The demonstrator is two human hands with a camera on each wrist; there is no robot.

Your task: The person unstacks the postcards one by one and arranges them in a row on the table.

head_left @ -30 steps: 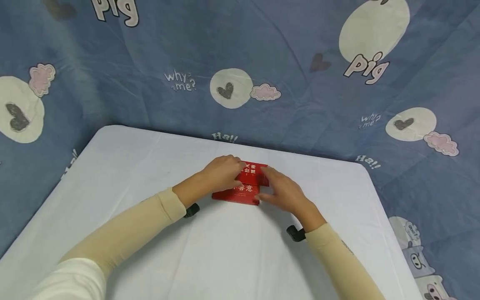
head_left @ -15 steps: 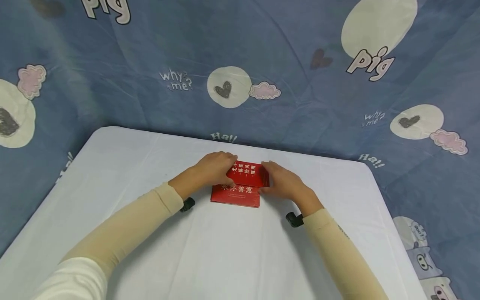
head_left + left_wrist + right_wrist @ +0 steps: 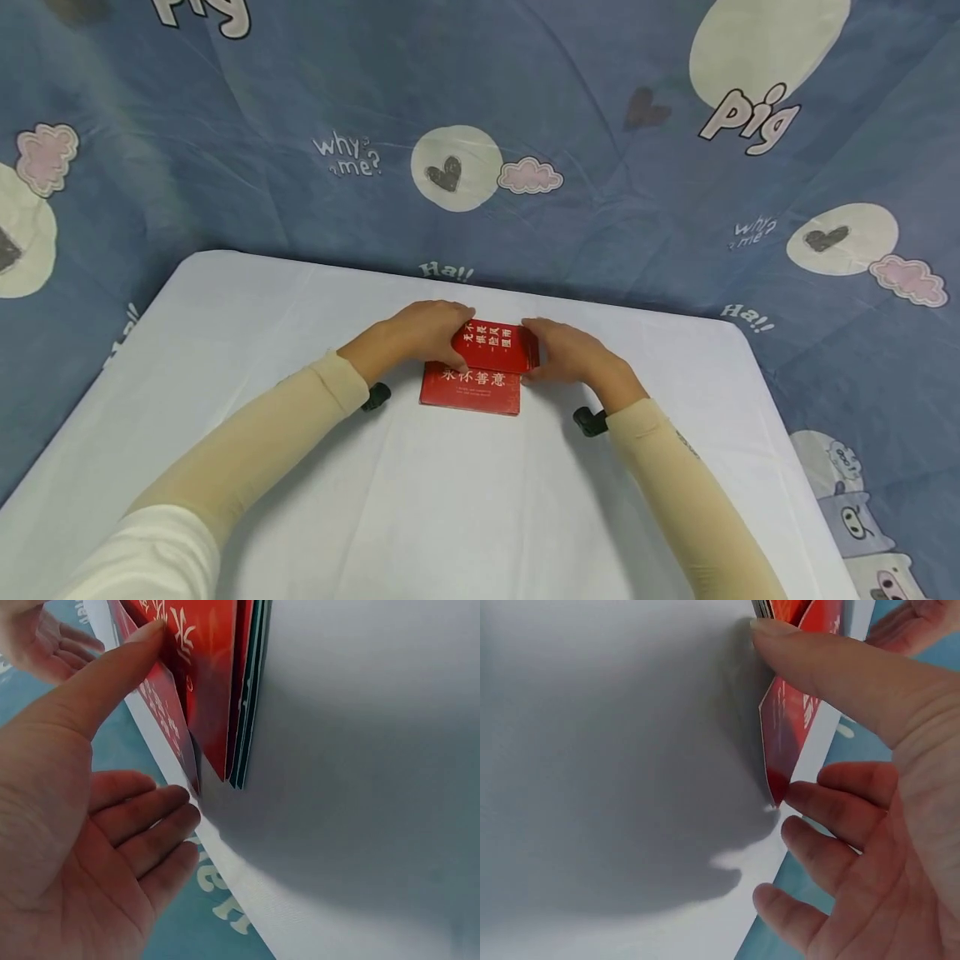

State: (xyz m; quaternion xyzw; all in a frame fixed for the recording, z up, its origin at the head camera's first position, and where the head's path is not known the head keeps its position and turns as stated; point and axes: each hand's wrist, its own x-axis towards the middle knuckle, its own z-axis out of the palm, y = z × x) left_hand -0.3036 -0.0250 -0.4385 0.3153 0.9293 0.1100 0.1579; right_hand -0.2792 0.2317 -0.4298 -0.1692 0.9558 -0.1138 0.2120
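Two piles of red printed cards with white characters lie on the table. The upper card point(image 3: 495, 346) is farther back, and the lower red card point(image 3: 472, 396) lies in front of it. My left hand point(image 3: 427, 329) spans the upper card's left end, fingers at the far side and thumb at the near side. Its fingers look relaxed in the left wrist view, the thumb over the red stack point(image 3: 206, 682). At the right end is my right hand point(image 3: 570, 358). In the right wrist view, its index finger meets the corner of a red card point(image 3: 784, 735); the thumb lies across the near side.
A white cloth covers the table point(image 3: 450, 500), whose back edge runs just behind the cards. Behind it hangs a blue printed curtain point(image 3: 300, 208). Dark wrist-camera mounts point(image 3: 590, 422) jut below the wrists. Dark green card edges point(image 3: 251, 712) show beneath the front red stack.
My left hand has drawn left, uncovering the characters on both cards. My right hand has shifted slightly, its thumb coming off the front card. The cards have hardly moved; the view has tilted slightly.
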